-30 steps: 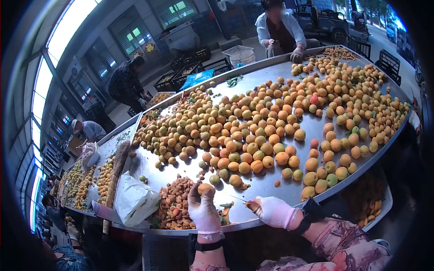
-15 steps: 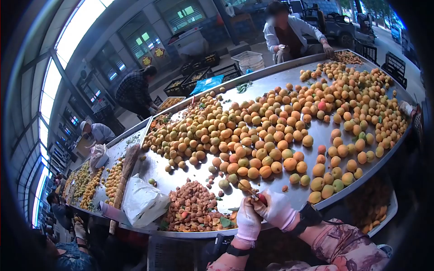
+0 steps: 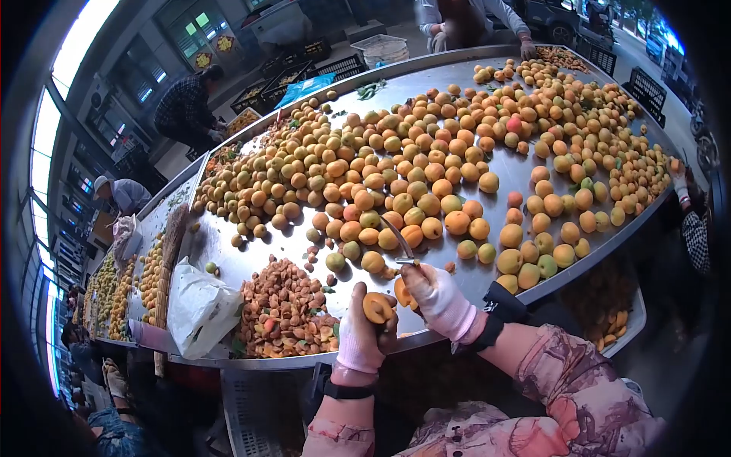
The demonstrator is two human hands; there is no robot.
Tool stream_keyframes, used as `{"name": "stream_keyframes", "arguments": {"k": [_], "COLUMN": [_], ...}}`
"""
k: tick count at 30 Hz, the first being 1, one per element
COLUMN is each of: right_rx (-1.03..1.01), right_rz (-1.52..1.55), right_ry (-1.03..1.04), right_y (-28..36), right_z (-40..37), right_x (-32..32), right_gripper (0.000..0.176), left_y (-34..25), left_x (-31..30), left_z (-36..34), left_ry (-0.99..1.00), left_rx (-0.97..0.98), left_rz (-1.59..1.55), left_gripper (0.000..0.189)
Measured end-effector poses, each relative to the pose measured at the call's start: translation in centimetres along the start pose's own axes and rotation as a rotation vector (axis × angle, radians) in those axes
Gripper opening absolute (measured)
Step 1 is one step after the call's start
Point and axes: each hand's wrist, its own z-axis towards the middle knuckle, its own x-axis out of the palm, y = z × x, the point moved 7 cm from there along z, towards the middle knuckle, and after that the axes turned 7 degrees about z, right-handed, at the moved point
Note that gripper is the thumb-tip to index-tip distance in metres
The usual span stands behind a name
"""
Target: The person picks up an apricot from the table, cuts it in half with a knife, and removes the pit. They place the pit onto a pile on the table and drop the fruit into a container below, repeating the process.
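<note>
My left hand (image 3: pixel 362 331), in a pale glove with bare fingertips, is closed on an apricot half (image 3: pixel 378 308), its cut face showing. Close beside it, my right hand (image 3: pixel 442 298) grips a small curved knife (image 3: pixel 403 245) whose blade points up and left. Another apricot half (image 3: pixel 405 293) sits against the fingers of my right hand. Both hands are over the near edge of a metal table (image 3: pixel 449 346). Whole apricots (image 3: pixel 411 190) spread across it, and a pile of apricot pits (image 3: pixel 283 308) lies left of my hands.
A white plastic bag (image 3: pixel 199 308) and an upright-looking straw bundle (image 3: pixel 170 266) lie at the left. Below the right edge is a tub (image 3: pixel 636 324) with apricot pieces. Co-workers (image 3: pixel 468 23) (image 3: pixel 186 107) are across the table; another person's gloved hand (image 3: pixel 678 177) is at the right.
My hands have moved apart, and the fruit now shows as two halves. The knife blade stands clear above my right hand. The whole view has shifted, moving the table up and left.
</note>
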Motion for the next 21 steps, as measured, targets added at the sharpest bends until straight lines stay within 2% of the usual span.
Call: {"name": "stream_keyframes", "arguments": {"k": [2,3,4,6,8,10,11,12,14,15,17,18,20,21], "right_rx": [-0.007,0.060,0.127,0.184,-0.079,0.162,0.141,0.134,0.120,0.128,-0.023,-0.081,-0.205,-0.198], "right_rz": [-0.039,-0.098,-0.157,-0.386,-0.445,-0.125,0.024,0.005,-0.032,-0.102,-0.201,-0.381,-0.632,-0.650], "right_ry": [0.116,0.211,0.309,0.456,0.374,0.169,0.125,0.116,0.101,0.121,0.183,0.201,0.219,0.237], "right_y": [0.0,-0.1,0.0,0.6,0.8,0.5,-0.2,-0.1,0.7,1.3,0.6,1.6,2.0,1.6], "right_z": [0.2,-0.1,-0.7,-1.7,-1.1,-0.9,-0.5,-0.4,-0.1,-0.1,0.2,0.1,0.0,0.0], "right_x": [0.2,0.7,1.2,1.4,0.8,0.2,0.1,0.2,0.2,0.5,0.9,1.1,1.4,1.4], "right_gripper": [0.037,0.035,0.033,0.029,0.025,0.020,0.017,0.017,0.017,0.022,0.033,0.042,0.054,0.052], "left_y": [-0.8,-1.0,-1.4,-1.8,-1.5,-1.2,-1.3,-1.9,-2.9,-3.2,-1.4,-0.7,-0.2,-0.5], "left_x": [-0.4,-0.9,-1.0,-1.2,-1.3,-0.6,0.1,0.7,2.0,2.2,1.7,1.7,1.6,2.1], "left_z": [-0.1,0.3,0.3,0.0,-0.1,-0.4,-0.8,-1.1,-2.6,-2.5,-1.0,-0.9,-0.4,-0.4], "left_ry": [0.045,-0.086,-0.090,-0.014,-0.025,-0.055,-0.084,-0.042,-0.134,-0.182,-0.071,-0.127,-0.049,-0.169], "left_rx": [-0.113,-0.064,-0.026,-0.053,0.062,0.143,0.172,0.335,0.713,0.782,0.313,0.112,-0.019,0.018], "left_rz": [-0.169,-0.097,-0.172,-0.306,-0.294,-0.201,-0.113,0.211,0.864,1.020,0.356,0.029,-0.157,0.005], "left_gripper": [0.049,0.063,0.065,0.048,0.052,0.052,0.051,0.050,0.050,0.050,0.049,0.049,0.045,0.053]}}
